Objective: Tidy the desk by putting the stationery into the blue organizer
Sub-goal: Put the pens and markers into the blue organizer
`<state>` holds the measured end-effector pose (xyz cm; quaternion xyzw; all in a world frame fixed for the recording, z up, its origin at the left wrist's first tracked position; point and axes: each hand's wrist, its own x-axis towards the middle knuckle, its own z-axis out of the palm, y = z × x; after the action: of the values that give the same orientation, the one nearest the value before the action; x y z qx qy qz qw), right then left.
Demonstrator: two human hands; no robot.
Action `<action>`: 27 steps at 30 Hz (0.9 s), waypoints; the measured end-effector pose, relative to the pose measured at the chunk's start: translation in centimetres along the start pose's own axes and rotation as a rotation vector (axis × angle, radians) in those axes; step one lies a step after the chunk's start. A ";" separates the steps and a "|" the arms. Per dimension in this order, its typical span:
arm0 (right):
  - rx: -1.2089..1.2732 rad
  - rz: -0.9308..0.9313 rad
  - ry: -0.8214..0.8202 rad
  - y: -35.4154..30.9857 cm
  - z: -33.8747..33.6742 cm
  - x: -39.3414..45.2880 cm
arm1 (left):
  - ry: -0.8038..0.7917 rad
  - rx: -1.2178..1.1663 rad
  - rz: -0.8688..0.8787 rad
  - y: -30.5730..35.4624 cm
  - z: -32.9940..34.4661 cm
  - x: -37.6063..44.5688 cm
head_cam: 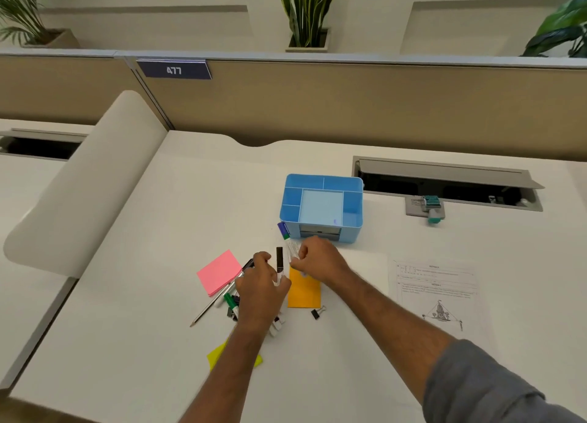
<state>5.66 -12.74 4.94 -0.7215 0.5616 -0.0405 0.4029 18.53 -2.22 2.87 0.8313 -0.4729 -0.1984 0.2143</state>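
Each hand grips a marker, left hand (260,282) and right hand (313,257), near the blue organizer (320,205) (compartments bare).

blue organizer (320,206), pink (219,271), orange (304,290) & yellow notes (216,356), white desk (158,295)

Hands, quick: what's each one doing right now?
Left hand: fingers grip a black-capped marker.
Right hand: fingers grip two markers, capped ends pointing at the organizer.

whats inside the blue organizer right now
The blue organizer shows no stationery: its pale centre compartment and narrow side compartments look bare. The lower front slot is too dark to tell.
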 end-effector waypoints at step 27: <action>0.074 -0.140 0.322 5.9 -14.7 1.7 | 0.030 -0.021 0.387 19.8 0.2 9.8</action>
<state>-5.84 -22.27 10.41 -0.7278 0.5654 -0.2039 0.3301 9.16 -19.89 12.18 0.7255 -0.6187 -0.1461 0.2639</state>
